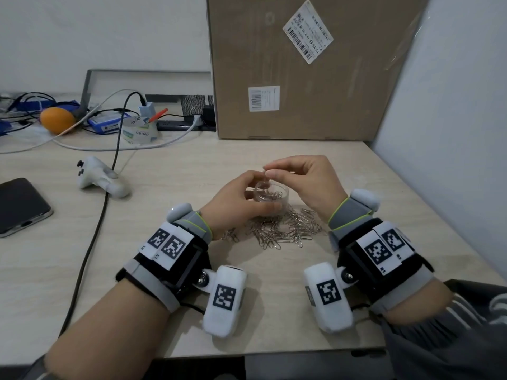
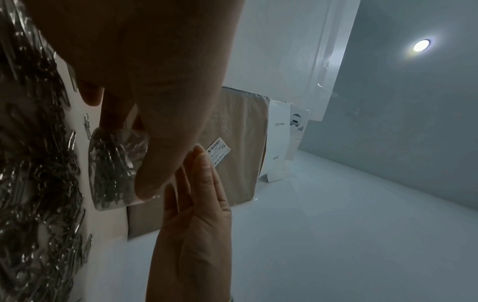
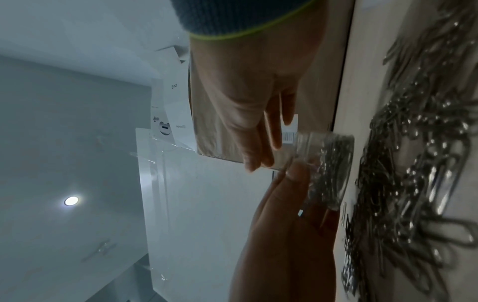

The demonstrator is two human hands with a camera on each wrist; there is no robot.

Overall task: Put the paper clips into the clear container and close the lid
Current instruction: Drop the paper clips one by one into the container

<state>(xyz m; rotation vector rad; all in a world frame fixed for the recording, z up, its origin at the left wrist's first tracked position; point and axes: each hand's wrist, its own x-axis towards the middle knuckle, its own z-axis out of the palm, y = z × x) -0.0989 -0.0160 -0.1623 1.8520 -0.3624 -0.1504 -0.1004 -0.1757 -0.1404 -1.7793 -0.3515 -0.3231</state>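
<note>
My left hand [image 1: 260,192] grips a small clear container [image 1: 270,198] standing on the table, thumb on its near side and fingers round the far side. Several silver paper clips lie inside it. Directly above its open mouth, my right hand [image 1: 273,173] pinches its fingertips together on what looks like a paper clip. A loose pile of paper clips [image 1: 282,229] lies just in front of the container. The left wrist view shows the container [image 2: 111,173] under my thumb, with the pile [image 2: 38,183] beside it. The right wrist view shows the container [image 3: 328,163] and the pile [image 3: 413,163]. No lid is in view.
A large cardboard box [image 1: 301,78] stands behind the hands, and a white panel [image 1: 452,133] closes off the right side. To the left lie a white game controller [image 1: 101,176], a phone [image 1: 19,207] and a black cable [image 1: 96,229]. Cables, tape rolls and an orange [image 1: 56,119] crowd the back left.
</note>
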